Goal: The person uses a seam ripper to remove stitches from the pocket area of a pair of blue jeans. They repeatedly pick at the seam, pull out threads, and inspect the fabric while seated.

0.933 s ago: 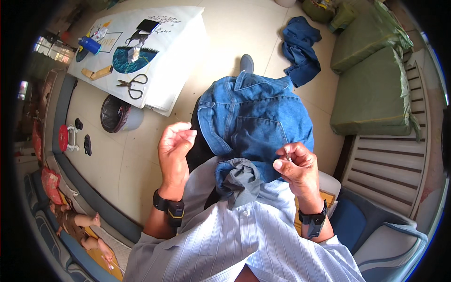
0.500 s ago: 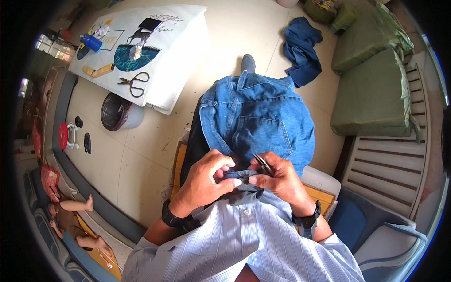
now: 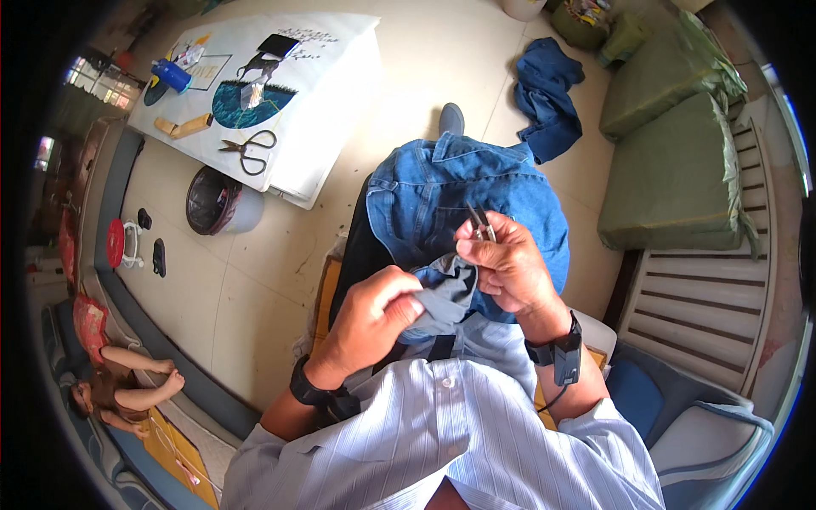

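Observation:
Blue denim jeans [image 3: 489, 191] lie spread over my lap. My left hand [image 3: 367, 319] is closed, pinching a grey cloth piece [image 3: 446, 304] that looks like the lining at the near edge of the jeans. In my right hand [image 3: 514, 263] are small metal thread snips [image 3: 481, 228], their points turned upward and away from me. The right hand is above the jeans, just right of the grey cloth; whether its lower fingers also touch the cloth I cannot tell.
Black-handled scissors [image 3: 248, 151], a blue bottle [image 3: 172, 75] and a dark flat object [image 3: 278, 45] lie on the white table [image 3: 348, 76]. A waste bin [image 3: 242, 208] stands below. Dark jeans [image 3: 548, 98] lie on the floor. Green-covered cushions [image 3: 671, 183] are at right; a person [image 3: 136, 391] lies at left.
My right hand has risen away from me with the snips, apart from the left hand's fingers. More of the grey cloth shows, drawn upward between the hands. The person at left has shifted their legs.

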Demonstrator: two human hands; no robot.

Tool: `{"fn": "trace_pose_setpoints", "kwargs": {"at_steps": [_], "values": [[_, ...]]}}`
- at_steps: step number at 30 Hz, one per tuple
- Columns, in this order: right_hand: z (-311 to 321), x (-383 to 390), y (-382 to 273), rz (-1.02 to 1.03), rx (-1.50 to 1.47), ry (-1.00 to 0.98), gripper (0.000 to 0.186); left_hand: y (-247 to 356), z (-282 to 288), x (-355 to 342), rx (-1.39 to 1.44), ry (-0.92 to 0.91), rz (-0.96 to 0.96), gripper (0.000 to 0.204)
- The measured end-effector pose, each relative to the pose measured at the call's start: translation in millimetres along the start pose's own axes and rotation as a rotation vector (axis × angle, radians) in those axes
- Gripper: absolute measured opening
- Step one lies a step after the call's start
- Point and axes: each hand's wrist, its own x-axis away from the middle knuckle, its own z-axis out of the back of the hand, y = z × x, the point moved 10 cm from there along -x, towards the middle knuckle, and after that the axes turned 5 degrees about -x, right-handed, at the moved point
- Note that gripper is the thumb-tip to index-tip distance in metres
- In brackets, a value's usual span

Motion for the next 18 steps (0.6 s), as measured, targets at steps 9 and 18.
{"fn": "trace_pose_setpoints", "kwargs": {"at_steps": [9,18], "values": [[6,50,-43,0.35,0.304,0.204,0.01,-63,-14,-20,1.101,0.126,0.331,0.012],[43,73,-5,0.372,0.434,0.24,0.017,-76,-20,-36,1.258,0.209,0.416,0.009]]}}
